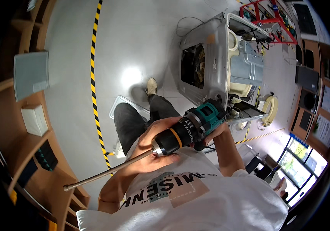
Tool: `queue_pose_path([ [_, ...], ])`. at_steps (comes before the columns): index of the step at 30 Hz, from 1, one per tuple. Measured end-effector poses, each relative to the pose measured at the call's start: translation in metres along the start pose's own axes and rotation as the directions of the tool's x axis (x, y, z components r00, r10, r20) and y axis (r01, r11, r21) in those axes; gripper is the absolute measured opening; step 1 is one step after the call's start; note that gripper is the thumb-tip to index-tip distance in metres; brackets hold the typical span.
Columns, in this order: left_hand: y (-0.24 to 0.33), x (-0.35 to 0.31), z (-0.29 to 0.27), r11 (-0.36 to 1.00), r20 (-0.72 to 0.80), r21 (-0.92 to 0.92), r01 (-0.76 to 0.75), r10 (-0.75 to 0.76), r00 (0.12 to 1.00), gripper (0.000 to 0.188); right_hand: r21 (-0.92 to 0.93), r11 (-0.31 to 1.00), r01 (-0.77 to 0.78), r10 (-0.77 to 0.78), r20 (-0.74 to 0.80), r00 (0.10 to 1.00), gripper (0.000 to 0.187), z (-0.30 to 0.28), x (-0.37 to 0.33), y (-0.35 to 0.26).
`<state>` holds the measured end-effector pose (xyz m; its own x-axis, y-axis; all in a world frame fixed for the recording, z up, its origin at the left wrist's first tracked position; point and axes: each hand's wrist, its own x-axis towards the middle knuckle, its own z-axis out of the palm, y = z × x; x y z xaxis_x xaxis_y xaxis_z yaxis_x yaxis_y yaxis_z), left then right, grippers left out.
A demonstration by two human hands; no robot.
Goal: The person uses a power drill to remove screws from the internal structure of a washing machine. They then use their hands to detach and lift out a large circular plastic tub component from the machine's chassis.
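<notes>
A teal and black cordless drill is held across the front of my body, its chuck end toward the left. A long thin metal nut-driver bit sticks out of the chuck, slanting down to the left. My left hand is closed round the black chuck end from below, with the thumb side above it. At the rear of the drill, my right hand wraps the grip, which the body mostly hides; I cannot tell whether a finger is on the trigger.
Ahead on the right stands an opened grey appliance cabinet, probably a washing machine, with exposed parts. Behind it is a red frame. Wooden shelves line the left. Striped floor tape and a pale tray lie near my legs.
</notes>
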<state>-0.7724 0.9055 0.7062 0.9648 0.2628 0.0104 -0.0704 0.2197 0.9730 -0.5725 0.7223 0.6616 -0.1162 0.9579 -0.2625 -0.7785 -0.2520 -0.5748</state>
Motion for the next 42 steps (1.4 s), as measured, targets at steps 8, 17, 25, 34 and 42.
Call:
queue_pose_path([
  [8, 0.003, 0.054, -0.101, 0.953, 0.306, -0.019, 0.302, -0.282, 0.910, 0.098, 0.144, 0.929, 0.341, -0.244, -0.455, 0.856, 0.091, 0.043, 0.035, 0.023],
  [17, 0.014, 0.125, -0.315, 0.850, 0.217, -0.177, 0.496, -0.458, 0.862, 0.056, -0.032, 0.709, 0.704, -0.348, -0.885, 0.310, 0.075, 0.152, 0.127, 0.094],
  [25, 0.035, 0.234, -0.295, 0.817, 0.469, -0.310, 0.486, -0.313, 0.826, 0.063, -0.216, 0.496, 0.841, -0.375, -0.927, -0.017, 0.073, 0.225, 0.190, 0.144],
  [34, 0.031, 0.236, -0.259, 0.778, 0.438, -0.028, 0.627, -0.554, 0.707, 0.025, -0.271, 0.379, 0.885, -0.247, -0.951, -0.186, 0.064, 0.258, 0.234, 0.167],
  [42, 0.023, 0.312, -0.265, 0.830, 0.353, 0.126, 0.543, -0.549, 0.758, 0.027, -0.252, 0.368, 0.895, -0.308, -0.941, -0.139, 0.058, 0.187, 0.223, 0.108],
])
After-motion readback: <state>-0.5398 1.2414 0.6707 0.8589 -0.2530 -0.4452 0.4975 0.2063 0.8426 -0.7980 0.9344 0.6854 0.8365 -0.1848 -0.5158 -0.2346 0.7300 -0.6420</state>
